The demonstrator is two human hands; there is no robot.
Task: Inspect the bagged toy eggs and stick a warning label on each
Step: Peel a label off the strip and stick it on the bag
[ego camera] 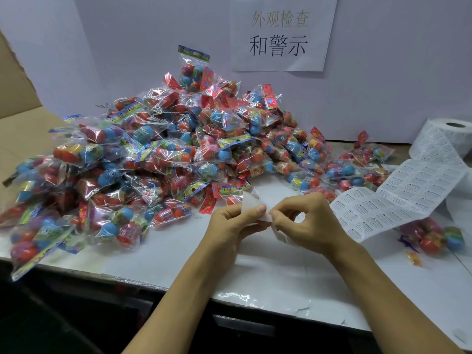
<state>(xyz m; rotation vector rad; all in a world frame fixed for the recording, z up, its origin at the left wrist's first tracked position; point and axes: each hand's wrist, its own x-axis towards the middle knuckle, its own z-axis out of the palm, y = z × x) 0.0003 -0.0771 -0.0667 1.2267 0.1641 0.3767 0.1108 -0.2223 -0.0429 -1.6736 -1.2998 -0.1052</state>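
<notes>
A big heap of clear bags of coloured toy eggs (163,154) covers the left and middle of the white table (268,272). In front of the heap my left hand (235,221) pinches a small strip of white label backing paper (251,205) between thumb and fingers. My right hand (306,221) pinches the same strip at its right edge, fingertips meeting my left thumb. A long sheet of printed warning labels (408,190) unrolls from a label roll (452,134) at the right.
A single bag of eggs (434,236) lies apart at the right, under the label sheet's end. A paper sign with printed characters (281,34) hangs on the white back wall. A cardboard box flap (15,88) rises at the left. The table's front edge runs below my forearms.
</notes>
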